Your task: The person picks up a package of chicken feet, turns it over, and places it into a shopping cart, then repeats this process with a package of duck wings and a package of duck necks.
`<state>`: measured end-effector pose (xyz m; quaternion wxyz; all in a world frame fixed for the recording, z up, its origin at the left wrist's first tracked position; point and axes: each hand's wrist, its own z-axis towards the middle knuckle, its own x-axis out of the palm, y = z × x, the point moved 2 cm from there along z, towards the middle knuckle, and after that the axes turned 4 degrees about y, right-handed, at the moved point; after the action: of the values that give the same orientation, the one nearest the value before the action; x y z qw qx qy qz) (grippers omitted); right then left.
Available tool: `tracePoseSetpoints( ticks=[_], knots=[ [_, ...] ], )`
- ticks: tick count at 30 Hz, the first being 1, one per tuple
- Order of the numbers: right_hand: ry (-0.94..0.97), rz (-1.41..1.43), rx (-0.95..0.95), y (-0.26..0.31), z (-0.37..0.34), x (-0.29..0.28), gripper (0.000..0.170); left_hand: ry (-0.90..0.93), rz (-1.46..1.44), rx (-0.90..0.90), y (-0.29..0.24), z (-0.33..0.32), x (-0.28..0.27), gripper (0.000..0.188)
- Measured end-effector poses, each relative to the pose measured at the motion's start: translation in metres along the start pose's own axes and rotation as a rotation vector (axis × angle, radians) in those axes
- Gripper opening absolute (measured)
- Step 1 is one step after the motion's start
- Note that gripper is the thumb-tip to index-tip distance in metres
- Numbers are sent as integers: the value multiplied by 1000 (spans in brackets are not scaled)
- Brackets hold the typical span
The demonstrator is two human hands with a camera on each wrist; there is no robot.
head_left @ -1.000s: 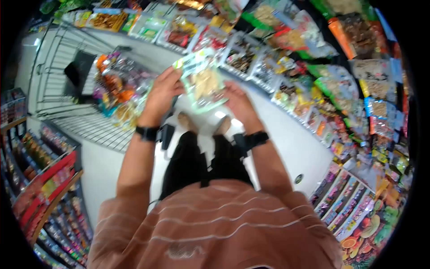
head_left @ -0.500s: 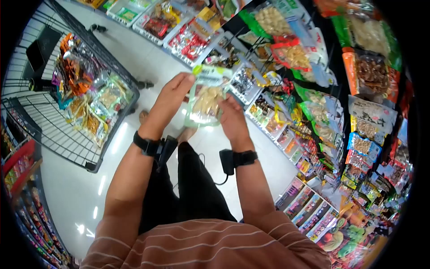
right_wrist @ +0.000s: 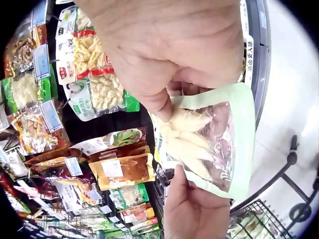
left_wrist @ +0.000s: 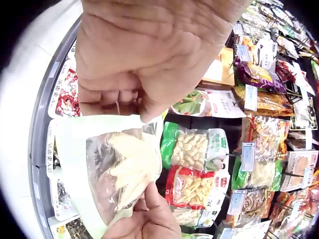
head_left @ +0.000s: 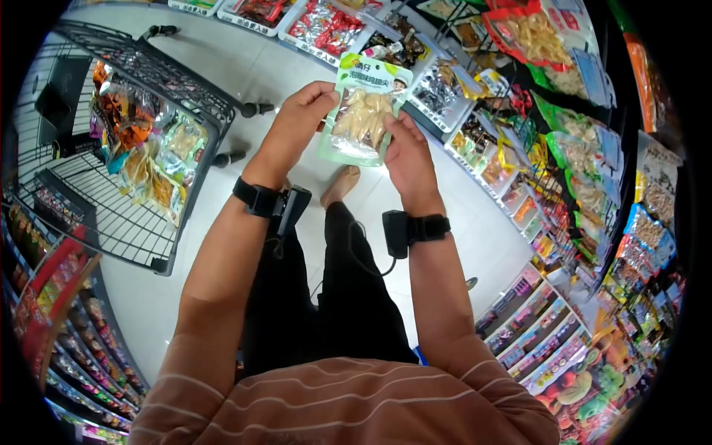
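Note:
Both hands hold up one light-green snack pouch (head_left: 361, 122) with a clear window showing pale, finger-shaped pieces, seemingly chicken wing tips. My left hand (head_left: 298, 122) pinches its left edge near the printed top, thumb on the front. On the opposite edge, lower down, my right hand (head_left: 409, 152) pinches with the thumb over the window's side. The left wrist view shows the pouch (left_wrist: 112, 169) between the two thumbs, the left hand (left_wrist: 154, 50) in front. In the right wrist view the pouch's window (right_wrist: 199, 144) faces the camera beside the right hand (right_wrist: 174, 50).
A wire shopping cart (head_left: 133, 241) with several bagged snacks (head_left: 159, 170) stands at the left. Trays of small wrapped snacks (head_left: 326, 30) line the shelf ahead, and hanging packets (head_left: 586, 159) fill the right. A low display rack (head_left: 530, 315) stands lower right.
The pouch has risen in the head view and its front now faces the camera more squarely. Both hands keep their grip. The view has shifted, and the cart appears nearer the left edge than at first.

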<state>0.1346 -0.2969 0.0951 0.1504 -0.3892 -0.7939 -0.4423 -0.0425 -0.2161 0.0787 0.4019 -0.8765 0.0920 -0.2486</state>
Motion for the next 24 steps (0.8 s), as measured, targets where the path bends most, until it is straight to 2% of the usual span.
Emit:
tracePoseSetpoints(
  ticks=[6,7,10,11,13,14,16,18,22,24],
  knots=[
    [-126,-48,-65,1,-4,-28,24,-15,-63,-28,15,16,27,25],
    [-153,-72,-76,2,-4,-32,26,10,-47,-24,17,18,31,30],
    [-169,-285,-130,9,-11,-36,34,-34,36,-15,18,22,50,40],
    [-145,-369,-163,11,-15,-34,36,21,66,8,21,25,56,54],
    [-98,-536,-229,14,-22,-26,40,79,-60,-15,32,36,70,60],
    [-48,-686,-343,17,-25,-19,41,108,-121,-28,37,42,74,64],
    [47,-982,-567,23,-36,-1,43,307,-371,-108,36,46,84,65],
    [64,-1071,-567,28,-48,7,41,432,-583,-133,34,49,92,63],
    [47,-1167,-647,31,-52,-2,37,605,-765,-170,31,51,106,63],
    [42,-1156,-656,34,-53,-9,35,621,-776,-166,33,53,110,64]
  ],
)
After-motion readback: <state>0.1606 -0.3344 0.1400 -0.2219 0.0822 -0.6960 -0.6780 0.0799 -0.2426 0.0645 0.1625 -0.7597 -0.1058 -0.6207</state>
